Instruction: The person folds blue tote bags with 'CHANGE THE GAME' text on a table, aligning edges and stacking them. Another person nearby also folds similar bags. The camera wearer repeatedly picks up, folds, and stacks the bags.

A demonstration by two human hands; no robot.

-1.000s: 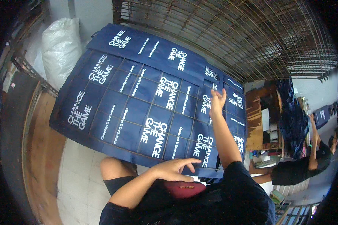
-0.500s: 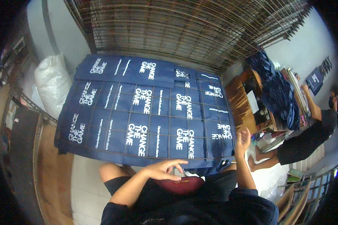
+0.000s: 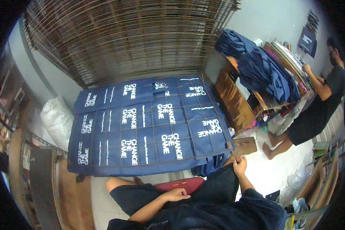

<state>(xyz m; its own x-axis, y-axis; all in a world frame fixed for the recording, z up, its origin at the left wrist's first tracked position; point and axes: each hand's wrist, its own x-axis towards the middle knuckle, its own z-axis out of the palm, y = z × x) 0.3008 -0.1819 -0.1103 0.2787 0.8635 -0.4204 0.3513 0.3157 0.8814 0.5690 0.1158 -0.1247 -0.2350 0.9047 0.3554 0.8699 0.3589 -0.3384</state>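
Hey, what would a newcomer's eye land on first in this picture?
Probably the white-printed navy fabric panels spread across the middle. Behind them rises a large brown wire rack, and at the right a co-worker stands beside a drooping pile of dark blue cloth.

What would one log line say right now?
left fingers: near red item; right fingers: near black shorts; printed navy pieces: laid flat; wire racks: behind pieces; co-worker: standing, right
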